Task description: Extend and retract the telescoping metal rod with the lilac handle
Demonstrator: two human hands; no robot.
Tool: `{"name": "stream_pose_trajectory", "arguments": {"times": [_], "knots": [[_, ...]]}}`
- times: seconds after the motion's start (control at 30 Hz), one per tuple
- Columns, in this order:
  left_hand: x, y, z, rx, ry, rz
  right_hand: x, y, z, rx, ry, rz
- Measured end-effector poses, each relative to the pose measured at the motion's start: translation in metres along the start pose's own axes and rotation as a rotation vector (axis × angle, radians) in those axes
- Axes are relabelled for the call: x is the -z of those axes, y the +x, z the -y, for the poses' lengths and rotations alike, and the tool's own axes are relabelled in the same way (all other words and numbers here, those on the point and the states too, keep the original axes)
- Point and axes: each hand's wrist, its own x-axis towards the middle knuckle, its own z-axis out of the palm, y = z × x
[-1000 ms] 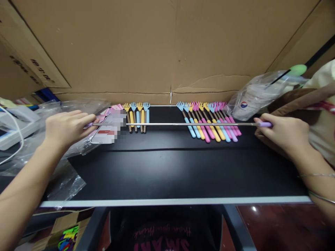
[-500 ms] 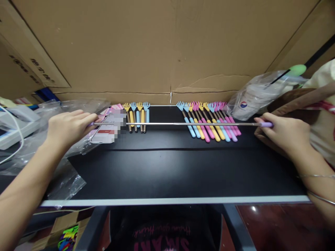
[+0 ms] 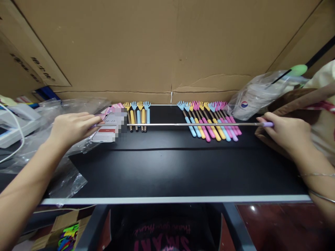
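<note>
A telescopic back scratcher [image 3: 170, 124], drawn out long, spans the view level above the table. My left hand [image 3: 72, 129] is closed on its purple left end, mostly hidden by the fingers. On the right, my right hand [image 3: 290, 134] grips the purple handle [image 3: 268, 124]. Behind the rod lies a row of back scratchers [image 3: 209, 122] with blue, yellow, pink and purple handles, their claws toward the cardboard. A smaller group of yellow and blue back scratcher parts [image 3: 138, 116] sits left of centre. Beside my left hand rests a phone [image 3: 104, 134] with a timer, partly blurred.
Clear plastic bags [image 3: 62, 167] cover the table's left side. A bagged drink cup [image 3: 252, 101] stands at the back right, near a person's clothing [image 3: 323, 122]. Cardboard [image 3: 157, 45] walls the back. Below the front edge [image 3: 172, 200] is a box of colourful items [image 3: 68, 237].
My left hand has shifted slightly to the right, closer to the phone. My right hand and the objects on the table stay nearly where they were.
</note>
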Motion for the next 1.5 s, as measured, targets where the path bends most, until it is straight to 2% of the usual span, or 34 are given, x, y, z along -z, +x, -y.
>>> {"name": "stream_pose_trajectory", "arguments": {"times": [0.13, 0.3, 0.43, 0.5, 0.6, 0.7, 0.87, 1.0, 1.13, 1.27, 1.37, 1.43, 1.5], "knots": [[-0.001, 0.001, -0.003, -0.018, 0.021, -0.042, 0.003, -0.001, 0.004, 0.03, -0.002, 0.022], [0.006, 0.023, -0.02, -0.12, -0.019, -0.105, 0.032, -0.002, 0.035, 0.15, 0.052, 0.043], [0.024, 0.056, -0.059, -0.187, -0.153, -0.136, 0.064, -0.004, 0.071, 0.232, 0.12, 0.06], [0.037, 0.071, -0.085, -0.233, -0.218, -0.088, 0.08, -0.008, 0.092, 0.278, 0.151, 0.035], [0.058, 0.088, -0.119, -0.231, -0.267, -0.09, 0.1, -0.013, 0.122, 0.353, 0.223, -0.03], [0.073, 0.097, -0.136, -0.196, -0.262, -0.096, 0.111, -0.016, 0.141, 0.402, 0.271, -0.083], [0.08, 0.099, -0.142, -0.175, -0.312, -0.016, 0.121, -0.019, 0.152, 0.408, 0.308, -0.037], [0.081, 0.098, -0.156, -0.201, -0.42, 0.001, 0.134, -0.027, 0.16, 0.488, 0.324, -0.038], [0.08, 0.1, -0.162, -0.194, -0.459, -0.028, 0.141, -0.031, 0.163, 0.494, 0.322, -0.187], [0.077, 0.103, -0.159, -0.209, -0.432, -0.134, 0.141, -0.029, 0.162, 0.589, 0.39, -0.428], [0.077, 0.105, -0.158, -0.226, -0.381, -0.206, 0.138, -0.023, 0.162, 0.625, 0.364, -0.562], [0.076, 0.106, -0.154, -0.245, -0.341, -0.242, 0.133, -0.018, 0.158, 0.636, 0.325, -0.595], [0.072, 0.104, -0.143, -0.256, -0.293, -0.27, 0.123, -0.012, 0.148, 0.624, 0.291, -0.564]]}}
